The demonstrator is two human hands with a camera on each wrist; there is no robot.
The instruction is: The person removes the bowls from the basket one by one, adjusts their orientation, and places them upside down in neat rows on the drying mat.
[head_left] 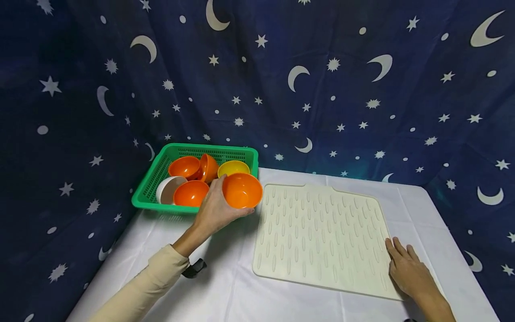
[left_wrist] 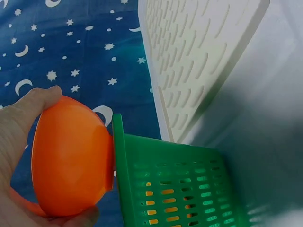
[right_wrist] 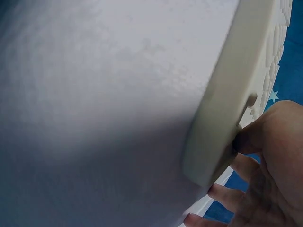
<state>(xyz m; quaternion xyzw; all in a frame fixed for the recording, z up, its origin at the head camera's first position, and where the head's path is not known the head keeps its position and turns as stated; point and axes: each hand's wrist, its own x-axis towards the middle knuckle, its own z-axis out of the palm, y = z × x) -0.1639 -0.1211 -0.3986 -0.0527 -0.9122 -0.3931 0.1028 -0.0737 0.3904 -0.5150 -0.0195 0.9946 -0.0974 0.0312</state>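
My left hand (head_left: 219,205) grips an orange bowl (head_left: 242,191) by its side, thumb below and fingers at the upper rim. The bowl is tilted, its inside facing the head camera, at the right end of a green basket (head_left: 138,197). In the left wrist view, the orange bowl (left_wrist: 71,156) appears beside the basket's rim (left_wrist: 119,165). My right hand (head_left: 414,270) rests with extended fingers at the right edge of a cream ridged drainboard (head_left: 322,237). The right wrist view shows the right hand's thumb (right_wrist: 251,137) touching the board's edge (right_wrist: 213,118).
Inside the basket lie more orange bowls (head_left: 191,193), a yellow bowl (head_left: 233,167) and a white bowl (head_left: 166,190). A white cloth (head_left: 241,295) covers the table. A dark blue curtain (head_left: 273,80) with moons and stars hangs behind and at both sides.
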